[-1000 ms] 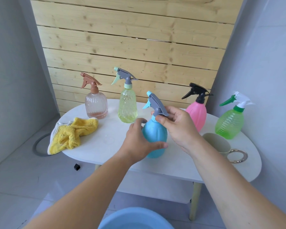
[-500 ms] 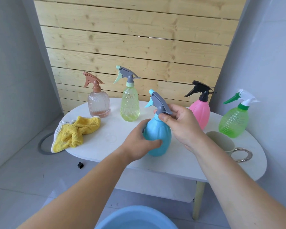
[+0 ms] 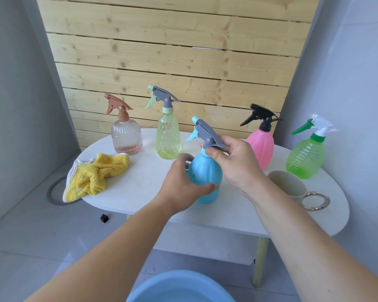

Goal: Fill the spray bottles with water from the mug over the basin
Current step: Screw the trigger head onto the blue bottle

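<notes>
Upright with spray heads on: clear peach bottle (image 3: 127,136), yellow-green bottle (image 3: 168,138), pink bottle (image 3: 261,147) and green bottle (image 3: 304,158) behind, blue bottle (image 3: 204,177) in front (left hand (image 3: 181,184) round its belly, right hand (image 3: 234,162) at its neck). Cream mug (image 3: 286,184) sits near the green bottle; blue basin (image 3: 179,288) lies below.

L hand (image 3: 182,184) grips blue spray bottle (image 3: 205,177) body, R hand (image 3: 234,162) pinches its grey sprayer head (image 3: 206,134).
</notes>
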Tool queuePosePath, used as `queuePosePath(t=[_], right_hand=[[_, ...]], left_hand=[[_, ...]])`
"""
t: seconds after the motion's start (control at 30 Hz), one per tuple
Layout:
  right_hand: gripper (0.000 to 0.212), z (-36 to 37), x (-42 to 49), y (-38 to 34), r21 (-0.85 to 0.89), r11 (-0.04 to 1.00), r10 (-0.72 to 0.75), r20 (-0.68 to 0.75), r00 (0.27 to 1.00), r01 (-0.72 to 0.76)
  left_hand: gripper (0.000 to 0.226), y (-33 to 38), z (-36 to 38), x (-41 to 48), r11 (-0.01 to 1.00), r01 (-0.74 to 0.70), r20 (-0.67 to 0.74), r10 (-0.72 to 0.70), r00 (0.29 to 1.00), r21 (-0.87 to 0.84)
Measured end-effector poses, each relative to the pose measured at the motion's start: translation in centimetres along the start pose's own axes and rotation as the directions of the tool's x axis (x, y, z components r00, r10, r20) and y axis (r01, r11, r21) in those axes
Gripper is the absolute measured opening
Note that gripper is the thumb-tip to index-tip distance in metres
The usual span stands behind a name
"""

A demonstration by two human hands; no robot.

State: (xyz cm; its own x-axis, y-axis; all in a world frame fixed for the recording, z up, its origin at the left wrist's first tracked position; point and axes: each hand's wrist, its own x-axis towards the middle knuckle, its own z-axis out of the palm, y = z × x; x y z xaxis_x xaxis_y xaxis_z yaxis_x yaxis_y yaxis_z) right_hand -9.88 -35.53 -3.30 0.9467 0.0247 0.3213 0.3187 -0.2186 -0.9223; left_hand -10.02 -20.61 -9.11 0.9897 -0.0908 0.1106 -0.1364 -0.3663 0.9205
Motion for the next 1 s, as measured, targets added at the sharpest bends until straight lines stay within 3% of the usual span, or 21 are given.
queuePosePath(t=[0.13,0.27,0.37,0.47,0.6,0.7,0.87,1.0], right_hand=[[0.021,0.0,-0.1,-0.1,0.007,1.000,0.008,-0.018,1.000,-0.008],[0.020,-0.3,-0.4,0.2,-0.102,0.994,0.050,-0.003,0.999,-0.050],[0.043,-1.1,-1.1,0.9,-0.219,0.959,0.190,0.033,0.981,-0.179],[0.053,-2.0,-2.2,1.3,-0.278,0.904,0.348,0.036,0.937,-0.325],[0.034,-1.9,-3.7,1.9,-0.091,0.890,0.455,0.086,0.886,-0.448],[0.037,-1.4,-4.2,2.2,0.055,0.866,0.489,0.113,0.865,-0.496],[0.041,-1.0,-3.7,2.1,0.211,0.815,0.523,0.133,0.842,-0.540],[0.052,-1.3,-1.2,1.7,0.320,0.774,0.558,0.061,0.827,-0.546]], left_hand=[[0.083,-0.1,0.8,-0.2,0.998,0.000,-0.053,0.003,0.999,0.056],[0.084,-0.1,0.1,-0.2,0.997,0.007,0.050,-0.011,0.999,0.077],[0.089,-0.2,-1.1,-0.3,0.994,-0.018,0.197,-0.004,0.980,0.110],[0.096,-0.6,-2.0,-0.2,0.995,0.000,0.221,-0.023,0.975,0.102],[0.088,-0.9,-2.2,0.1,0.997,0.002,0.222,-0.019,0.975,0.074],[0.077,-1.0,-1.8,0.2,0.999,0.001,0.196,-0.010,0.980,0.046],[0.084,-1.3,-0.9,0.7,0.999,0.029,0.107,-0.032,0.994,0.027],[0.086,-0.2,-0.5,2.5,0.999,-0.006,0.051,0.004,0.999,0.052]])
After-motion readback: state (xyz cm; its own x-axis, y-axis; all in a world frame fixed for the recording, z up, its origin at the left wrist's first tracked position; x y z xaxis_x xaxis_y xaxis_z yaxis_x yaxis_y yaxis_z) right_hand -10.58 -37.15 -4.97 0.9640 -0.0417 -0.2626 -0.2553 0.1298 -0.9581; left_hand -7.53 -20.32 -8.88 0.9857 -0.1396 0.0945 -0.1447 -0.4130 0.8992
